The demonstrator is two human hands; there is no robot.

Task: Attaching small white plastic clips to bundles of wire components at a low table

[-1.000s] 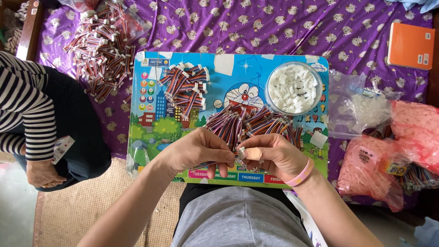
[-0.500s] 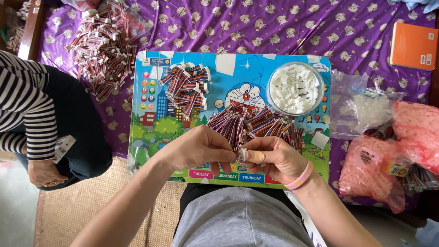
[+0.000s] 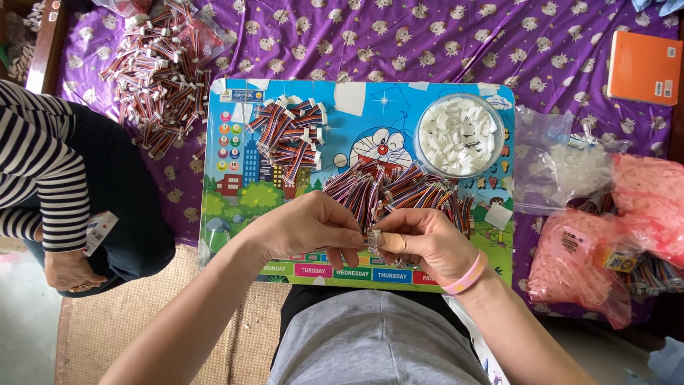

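- Head view: the left hand (image 3: 313,229) and the right hand (image 3: 420,242) meet over the near edge of the cartoon board (image 3: 356,107), both pinched shut on one small white connector (image 3: 373,238) held between their fingertips.
- Just beyond the hands, on the board, lies a loose heap of multicoloured wires (image 3: 399,191); some strands run under the right hand's knuckles and are hidden there.
- At the board's far right corner stands a clear round tub of white connectors (image 3: 459,135).
- Towards the board's far left lies a pile of finished wire bundles (image 3: 288,135).
- Off the board's far left corner, on the purple patterned cloth (image 3: 427,43), sits a bigger heap of wire bundles (image 3: 157,78).
- Right of the board lie clear plastic bags (image 3: 570,167) and pink bags (image 3: 613,242); an orange notebook (image 3: 645,68) lies beyond them.
- Left of the board sits another person in a striped sleeve (image 3: 35,171).
- Against the earlier frames, both hands keep the same place at the board's near edge, and the heaps, tub and bags lie unchanged.
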